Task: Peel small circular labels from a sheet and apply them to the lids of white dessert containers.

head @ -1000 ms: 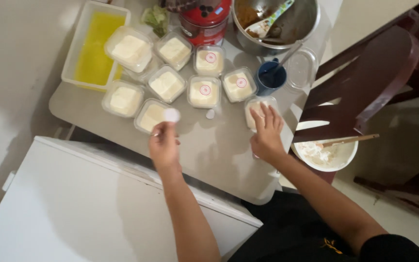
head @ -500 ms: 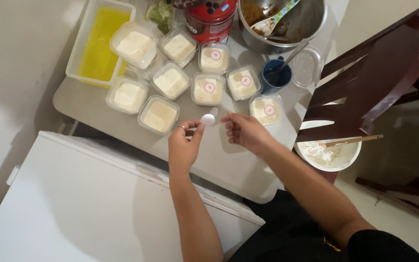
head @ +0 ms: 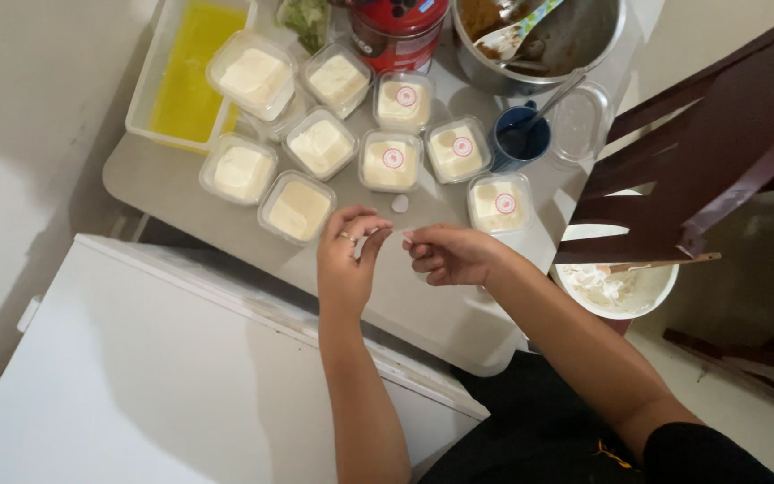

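a: report the position of both hands.

b: the left hand (head: 348, 255) and the right hand (head: 445, 254) hover close together over the grey tabletop (head: 423, 296), fingertips facing each other. a ring sits on one left finger.

a: state of each hand?

b: left hand: thumb and fingers curled and drawn together as if nipping something very small; whether anything sits between them cannot be told. right hand: fingers curled inward, thumb and forefinger pressed together; its contents cannot be told either.

a: nearest items?

b: a small white round sticker (head: 399, 203) lies flat on the tabletop just beyond the fingertips, touching neither hand. the square clear plastic tub of pale cream without a sticker (head: 296, 208) sits just beside the left hand. the square clear plastic tub with a red-ringed round sticker on its lid (head: 500, 203) sits near the right hand.

a: surroundings?

b: more lidded tubs stand in rows behind, then a yellow-lined rectangular tray (head: 185, 76), a dark blue cup (head: 520, 139) and a metal mixing bowl (head: 575, 40).
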